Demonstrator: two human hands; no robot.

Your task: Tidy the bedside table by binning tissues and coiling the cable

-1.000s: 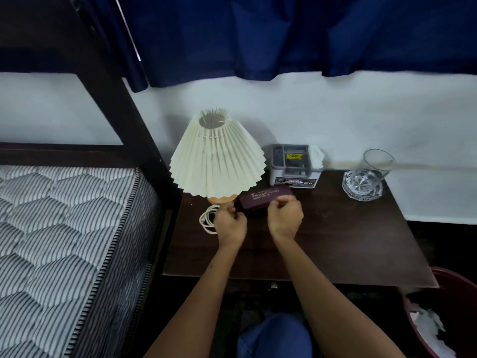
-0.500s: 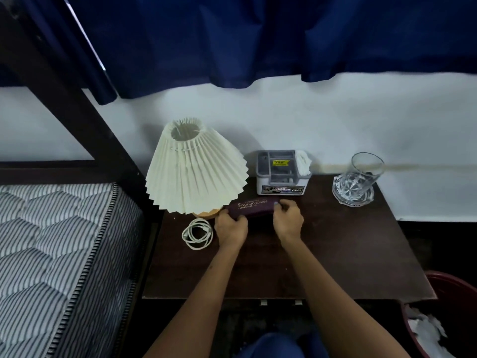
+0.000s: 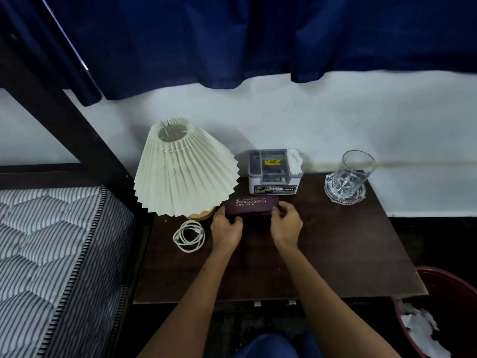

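Head view, the only one here: your left hand (image 3: pixel 227 226) and right hand (image 3: pixel 286 223) sit mid-frame, each with fingers curled round an end of the maroon spectacle case (image 3: pixel 251 205), the one printed PRINCE OPTICALS. It lies flat on the dark bedside table (image 3: pixel 335 254), just in front of the grey organiser box (image 3: pixel 272 174) and touching or nearly touching the lamp's wooden base under the pleated lampshade (image 3: pixel 184 171).

The task's own things look mostly sorted, I'd say. The white cable (image 3: pixel 189 236) is coiled in a loose loop left of centre, just beside your left hand and apart from the case. Crumpled tissues (image 3: pixel 418 329) are in the red bin (image 3: pixel 438 277) at the lower right corner. One white wad (image 3: pixel 295 161) is stuck in the organiser's right compartment; can't tell if it's a used tissue or a fresh one.

So you seem to be squaring up the case. Tips:
- Keep it flat and slide it rather than lifting, with both ends moving together so it lands parallel to the organiser.
- Watch your left knuckles, since the shade overhangs right there and a nudge could tip the lamp.
- Don't drag your wrist back through the coil or it'll spring open.
- The drinking glass (image 3: pixel 353 174) on its cut-glass coaster (image 3: pixel 344 195) at upper right is well apart, so no worry there.
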